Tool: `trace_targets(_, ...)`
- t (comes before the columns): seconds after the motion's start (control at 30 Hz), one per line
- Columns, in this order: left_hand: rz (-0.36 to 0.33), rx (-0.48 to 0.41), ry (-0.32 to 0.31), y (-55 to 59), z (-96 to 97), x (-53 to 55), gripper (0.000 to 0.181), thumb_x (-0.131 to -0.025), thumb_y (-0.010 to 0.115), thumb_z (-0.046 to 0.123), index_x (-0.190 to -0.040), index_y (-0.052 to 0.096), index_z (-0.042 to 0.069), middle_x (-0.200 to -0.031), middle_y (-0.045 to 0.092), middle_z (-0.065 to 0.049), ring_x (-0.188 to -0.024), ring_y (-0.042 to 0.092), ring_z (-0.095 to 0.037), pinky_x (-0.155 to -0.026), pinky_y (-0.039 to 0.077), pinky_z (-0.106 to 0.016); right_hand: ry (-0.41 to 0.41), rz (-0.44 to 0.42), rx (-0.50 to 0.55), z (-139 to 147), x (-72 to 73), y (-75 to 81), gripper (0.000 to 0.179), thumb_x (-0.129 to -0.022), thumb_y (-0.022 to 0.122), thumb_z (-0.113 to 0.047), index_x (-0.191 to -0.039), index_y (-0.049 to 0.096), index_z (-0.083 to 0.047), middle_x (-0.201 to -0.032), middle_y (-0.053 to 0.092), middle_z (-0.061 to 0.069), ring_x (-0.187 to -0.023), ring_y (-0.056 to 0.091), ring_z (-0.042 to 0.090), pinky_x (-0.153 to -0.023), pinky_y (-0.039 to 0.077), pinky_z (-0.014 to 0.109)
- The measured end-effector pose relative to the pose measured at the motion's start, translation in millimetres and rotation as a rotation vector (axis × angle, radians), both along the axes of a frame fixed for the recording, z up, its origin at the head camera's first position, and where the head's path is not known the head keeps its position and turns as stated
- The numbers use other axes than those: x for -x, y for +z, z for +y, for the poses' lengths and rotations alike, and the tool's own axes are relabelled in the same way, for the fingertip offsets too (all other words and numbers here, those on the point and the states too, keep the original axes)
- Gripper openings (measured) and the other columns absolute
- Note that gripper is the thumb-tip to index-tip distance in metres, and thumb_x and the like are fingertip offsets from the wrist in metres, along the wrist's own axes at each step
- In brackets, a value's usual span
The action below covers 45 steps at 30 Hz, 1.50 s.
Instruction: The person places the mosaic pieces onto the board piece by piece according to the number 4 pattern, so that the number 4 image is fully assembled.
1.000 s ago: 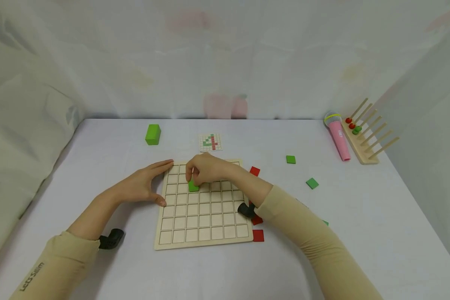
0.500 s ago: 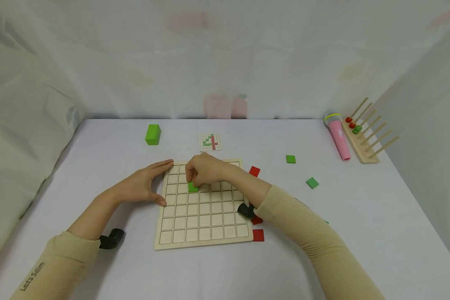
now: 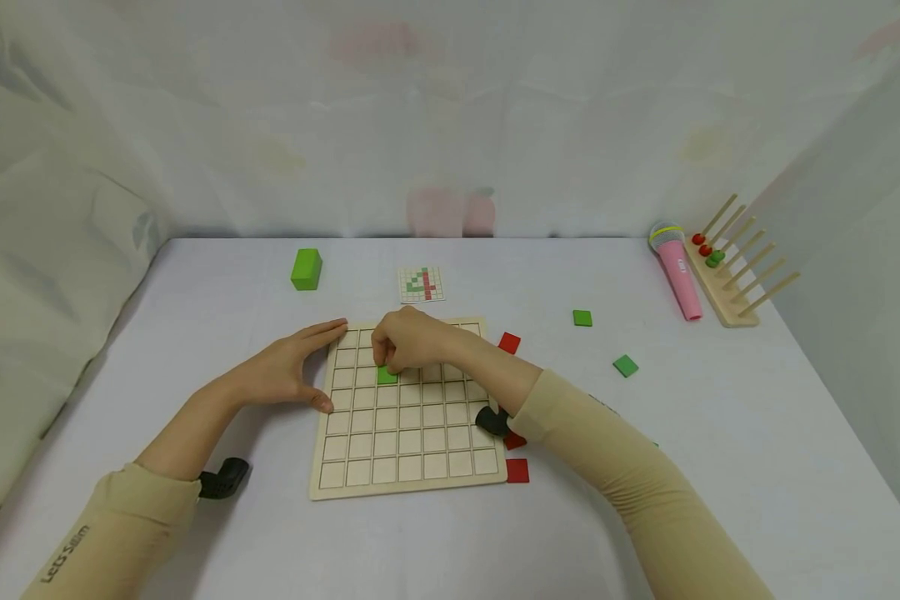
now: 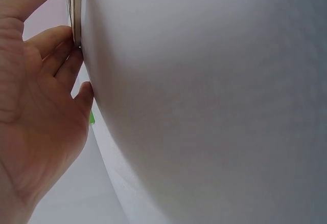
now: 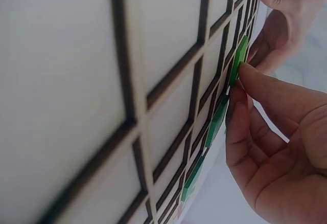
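Plainly, the right hand [image 3: 412,337] had a green tile [image 3: 387,376] pinched between thumb and finger, over the upper-left part of the wooden grid board [image 3: 385,446], at the centre of the frame. Whether that tile sat fully down in its cell could not be told. The right wrist view showed two more green tiles on the grid, a near one [image 5: 217,121] and another [image 5: 192,179] lower in that frame.

At the left of the board the left hand [image 3: 281,371] held nothing, its fingers extended and its thumb spread, touching the board's left edge.

A green block [image 3: 306,269] stood at the upper left, and a pattern card [image 3: 422,285] lay just above the board, printed in green and red. Red tiles [image 3: 517,471] lay along the board's right side, partly hidden by the right forearm. Farther right were loose green tiles, one [image 3: 582,317] above another [image 3: 626,365]. At the upper right a pink microphone [image 3: 677,271] lay beside a wooden peg stand [image 3: 722,287] with red and green beads. All of it rested on a white tabletop [image 3: 757,458]. Both arms wore beige sleeves [image 3: 645,500].
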<state>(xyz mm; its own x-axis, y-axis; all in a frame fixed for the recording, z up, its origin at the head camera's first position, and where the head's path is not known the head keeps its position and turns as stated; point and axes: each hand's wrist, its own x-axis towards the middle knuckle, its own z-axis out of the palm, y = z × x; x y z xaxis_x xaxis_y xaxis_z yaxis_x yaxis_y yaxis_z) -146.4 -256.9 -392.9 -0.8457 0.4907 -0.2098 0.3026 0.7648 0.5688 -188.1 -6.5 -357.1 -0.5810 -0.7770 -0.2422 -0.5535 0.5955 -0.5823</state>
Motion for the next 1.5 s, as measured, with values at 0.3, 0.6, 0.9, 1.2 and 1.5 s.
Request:
trace_targets(0.3,0.002,0.005,0.003,-0.2,-0.1,-0.4,0.122,-0.060,0.090,0.050,-0.158,0.026,0.015,-0.167,0.021,-0.007,-0.154,0.019,-0.039,-0.119,0.024,-0.063,0.025,0.025,0.043,4,4.2,5.6,0.013,-0.083,0.071,-0.005,-0.095,0.073,-0.011,-0.084,0.067,0.000,-0.077,0.056,0.010,-0.068,0.045,0.019)
trace_targets(0.6,0.007,0.017,0.001,0.0,1.4,0.0,0.123,-0.059,0.091,0.048,-0.158,0.026,0.013,-0.167,0.021,-0.008,-0.153,0.020,-0.039,-0.119,0.025,-0.061,-0.051,0.021,0.084,49,14.4,26.4,0.018,-0.087,0.072,-0.010,-0.105,0.072,-0.009,-0.097,0.069,0.005,-0.090,0.064,0.016,-0.081,0.053,0.027)
trace_targets(0.9,0.018,0.029,-0.010,-0.4,1.4,2.1,0.125,-0.058,0.091,0.050,-0.158,0.025,0.013,-0.167,0.021,-0.008,-0.154,0.020,-0.038,-0.120,0.024,-0.060,-0.136,0.013,0.056,108,20.1,36.8,0.019,-0.087,0.072,-0.012,-0.106,0.073,-0.011,-0.097,0.071,0.000,-0.091,0.064,0.015,-0.083,0.054,0.030)
trace_targets(1.2,0.016,0.026,-0.014,0.0,1.4,2.6,0.125,-0.058,0.091,0.051,-0.158,0.025,0.012,-0.167,0.021,-0.009,-0.153,0.020,-0.038,-0.120,0.025,-0.060,-0.147,-0.038,0.054,148,13.3,28.7,0.019,-0.087,0.070,-0.009,-0.105,0.073,-0.012,-0.090,0.066,0.000,-0.087,0.062,0.016,-0.077,0.053,0.029)
trace_targets(1.5,0.013,0.029,-0.004,1.1,1.5,1.5,0.125,-0.059,0.091,0.049,-0.158,0.024,0.013,-0.166,0.022,-0.010,-0.153,0.020,-0.039,-0.120,0.025,-0.061,-0.077,-0.156,0.052,161,-2.3,11.8,0.019,-0.084,0.073,-0.005,-0.101,0.073,-0.013,-0.090,0.070,0.002,-0.082,0.063,0.014,-0.077,0.055,0.028)
